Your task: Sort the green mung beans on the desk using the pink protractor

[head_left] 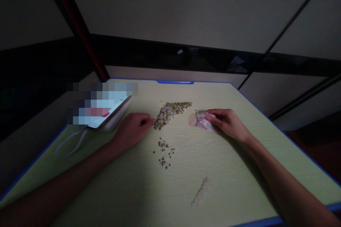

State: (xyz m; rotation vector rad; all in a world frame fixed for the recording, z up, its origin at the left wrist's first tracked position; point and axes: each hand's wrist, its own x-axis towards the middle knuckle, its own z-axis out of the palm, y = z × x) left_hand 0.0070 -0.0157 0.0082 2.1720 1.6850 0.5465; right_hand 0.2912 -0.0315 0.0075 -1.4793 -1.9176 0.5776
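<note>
My left hand (135,126) is closed, its fingers curled and the tips at the left edge of a pile of small green beans mixed with white grains (169,112). Whether anything sits between those fingertips is hidden. Closer to me, several loose beans (165,150) lie scattered below the pile. To the right of the pile, my right hand (226,122) pinches a small clear plastic bag with pink print (198,120), which rests low over the tabletop. A few dark beans show at the bag's far left edge.
The pale wooden-look table (119,188) has a blue rim. At its left stands a tablet (99,110) in a pale case with a loop strap (70,143). A thin line of whitish grains (200,191) lies near the front. Cabinet panels (173,14) rise behind the table.
</note>
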